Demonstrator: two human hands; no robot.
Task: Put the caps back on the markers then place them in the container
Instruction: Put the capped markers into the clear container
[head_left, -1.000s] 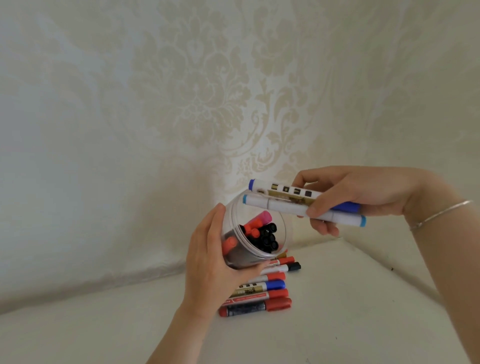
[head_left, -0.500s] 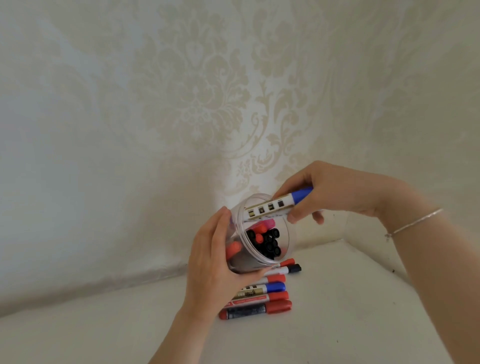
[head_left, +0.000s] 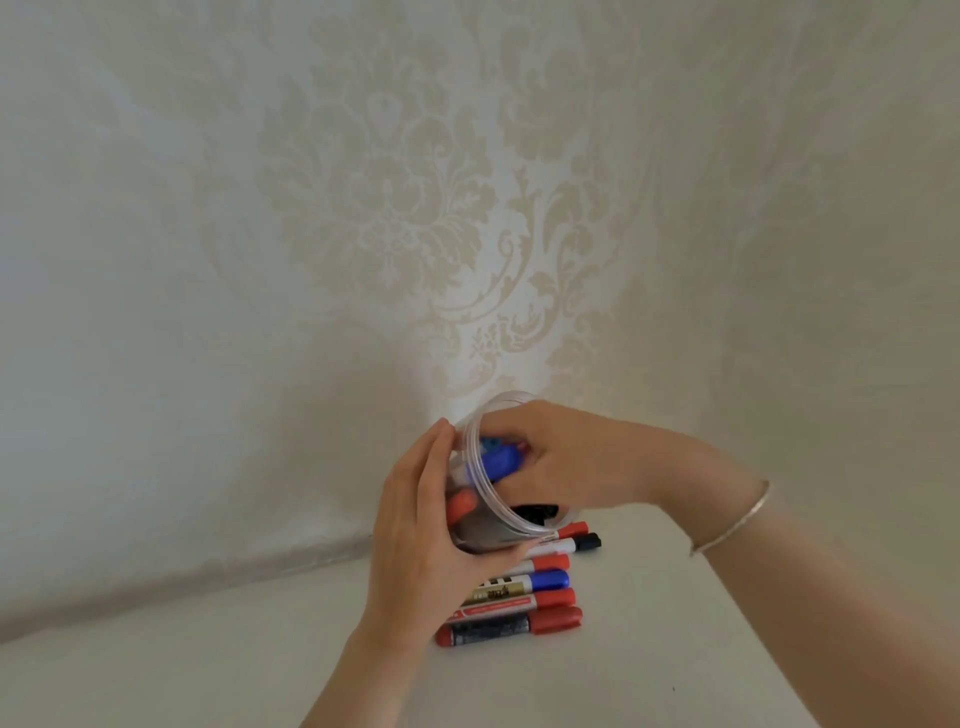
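Observation:
My left hand (head_left: 421, 530) grips a clear round plastic container (head_left: 480, 499), tilted with its mouth toward the right. My right hand (head_left: 566, 457) is at the container's mouth, fingers curled round a blue-capped marker (head_left: 498, 460) that is pushed most of the way inside. Red and black capped markers show through the container's wall. Several capped markers (head_left: 519, 592) in red, blue and black lie in a row on the white surface just below the container.
A patterned cream wall (head_left: 415, 234) rises close behind and wraps round on the right, forming a corner. The white surface (head_left: 208, 649) stretches toward me on both sides of the marker row. A thin bracelet (head_left: 737, 519) is on my right wrist.
My right hand has moved left and down, pushing the blue-capped marker from above the rim deep into the container. My left hand has kept holding the container, tilting it further to the right.

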